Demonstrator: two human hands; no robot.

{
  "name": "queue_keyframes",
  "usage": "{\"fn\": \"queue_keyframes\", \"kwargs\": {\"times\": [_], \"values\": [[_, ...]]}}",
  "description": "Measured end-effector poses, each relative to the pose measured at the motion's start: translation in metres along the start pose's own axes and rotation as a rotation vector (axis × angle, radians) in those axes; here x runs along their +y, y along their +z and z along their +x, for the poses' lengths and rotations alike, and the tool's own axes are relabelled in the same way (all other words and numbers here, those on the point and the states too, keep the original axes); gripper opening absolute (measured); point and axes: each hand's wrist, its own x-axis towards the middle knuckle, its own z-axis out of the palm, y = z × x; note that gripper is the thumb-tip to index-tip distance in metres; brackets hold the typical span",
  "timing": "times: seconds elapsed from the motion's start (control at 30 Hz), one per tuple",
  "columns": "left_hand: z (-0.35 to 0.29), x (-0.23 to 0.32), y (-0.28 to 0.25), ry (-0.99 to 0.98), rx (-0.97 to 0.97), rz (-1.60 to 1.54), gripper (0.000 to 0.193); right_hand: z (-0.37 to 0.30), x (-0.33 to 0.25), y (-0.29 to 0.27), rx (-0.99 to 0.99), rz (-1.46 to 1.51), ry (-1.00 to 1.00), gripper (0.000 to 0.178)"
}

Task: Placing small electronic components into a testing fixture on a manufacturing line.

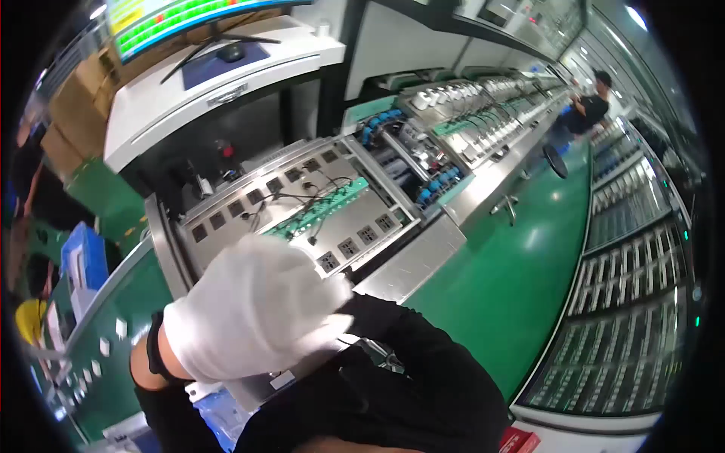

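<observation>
The white-gloved left hand [249,309] is blurred, so I cannot tell if its fingers [326,296] are open or closed. Just beyond these fingers lies a metal panel [343,224], which has black sockets [348,248] and a green strip [346,198] across it. The black right sleeve [434,343] is at the right of the fingers, but the right hand is hidden

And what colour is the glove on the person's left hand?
The glove is white; it shows best in the head view, the only one, though somewhat blurred.
</observation>
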Motion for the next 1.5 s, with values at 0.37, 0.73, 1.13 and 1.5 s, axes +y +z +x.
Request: {"fn": "queue_keyframes", "kwargs": {"times": [0.37,0.73,1.13,1.5], "values": [[-0.071,0.090,-0.062,-0.452,-0.151,0.873,0.033,-0.015,0.049,0.020,-0.008,0.428,0.383,0.030],[-0.107,0.149,-0.024,-0.660,-0.219,1.405,0.041,-0.002,0.015,0.020,-0.231,0.269,0.468,0.034],[-0.108,0.029,0.035,-0.202,-0.021,0.769,0.028,-0.012,0.034,0.008,0.053,0.354,0.376,0.039],[-0.127,-0.164,0.171,-0.975,0.907,-0.823,0.028,-0.015,0.043,-0.009,0.577,0.305,0.121,0.045]]}}
